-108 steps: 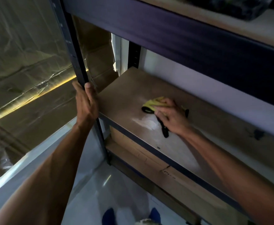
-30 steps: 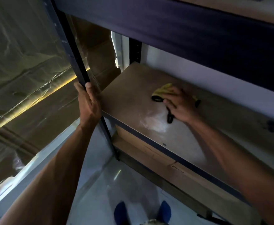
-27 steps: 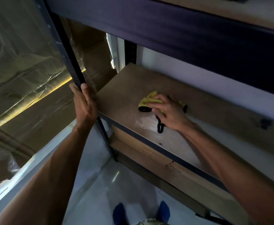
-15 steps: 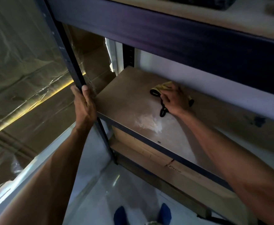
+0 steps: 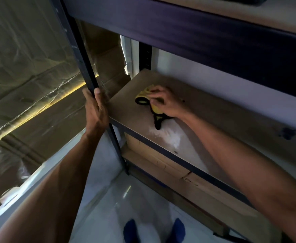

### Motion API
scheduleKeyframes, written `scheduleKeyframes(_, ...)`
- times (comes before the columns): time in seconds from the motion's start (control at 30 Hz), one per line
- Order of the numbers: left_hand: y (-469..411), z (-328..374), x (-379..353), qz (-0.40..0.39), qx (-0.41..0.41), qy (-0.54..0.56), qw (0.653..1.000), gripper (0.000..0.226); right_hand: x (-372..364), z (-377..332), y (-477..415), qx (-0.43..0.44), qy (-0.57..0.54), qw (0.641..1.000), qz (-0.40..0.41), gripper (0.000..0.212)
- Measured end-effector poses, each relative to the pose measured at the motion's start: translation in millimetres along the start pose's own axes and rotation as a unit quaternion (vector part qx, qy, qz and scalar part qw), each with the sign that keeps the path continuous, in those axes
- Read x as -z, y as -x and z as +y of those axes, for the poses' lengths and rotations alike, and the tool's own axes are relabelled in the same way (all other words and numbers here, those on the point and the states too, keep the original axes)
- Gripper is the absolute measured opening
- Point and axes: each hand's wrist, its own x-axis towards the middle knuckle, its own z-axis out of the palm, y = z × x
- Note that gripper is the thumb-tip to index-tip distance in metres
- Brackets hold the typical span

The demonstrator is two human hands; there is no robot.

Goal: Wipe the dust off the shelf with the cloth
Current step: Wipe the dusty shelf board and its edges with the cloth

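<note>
A person wipes a wooden shelf (image 5: 231, 123)
The left hand (image 5: 96, 109) grips the dark post (image 5: 84, 67) at the shelf's front corner. The right hand (image 5: 164, 102) curls round the yellow cloth (image 5: 155, 109), on the shelf near its left end

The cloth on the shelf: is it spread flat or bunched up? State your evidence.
Bunched up. The cloth lies crumpled under the right hand on the shelf, folds and black-edged corners sticking out unevenly.

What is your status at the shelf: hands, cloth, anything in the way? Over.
Left hand grips shelf upright. Right hand holds yellow cloth down on shelf board. White dust patch near cloth, unwiped.
</note>
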Motion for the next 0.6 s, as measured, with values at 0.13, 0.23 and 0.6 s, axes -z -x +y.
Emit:
scheduleKeyframes(0.13, -1, -4, 2, 0.001, 0.003, -0.002, 1.000, 0.022, -17, -7, 14, 0.071, 0.039, 0.995, -0.064, 0.029)
scheduleKeyframes(0.23, -2, -5, 1, 0.001, 0.004, -0.008, 1.000, 0.023, -3, 3, 42, 0.119, 0.069, 0.984, -0.116, 0.030)
scheduleKeyframes(0.6, -2, -5, -1, -0.005, 0.013, 0.003, 1.000, 0.018, -7, -28, 12, 0.053, -0.005, 0.990, -0.131, 0.037)
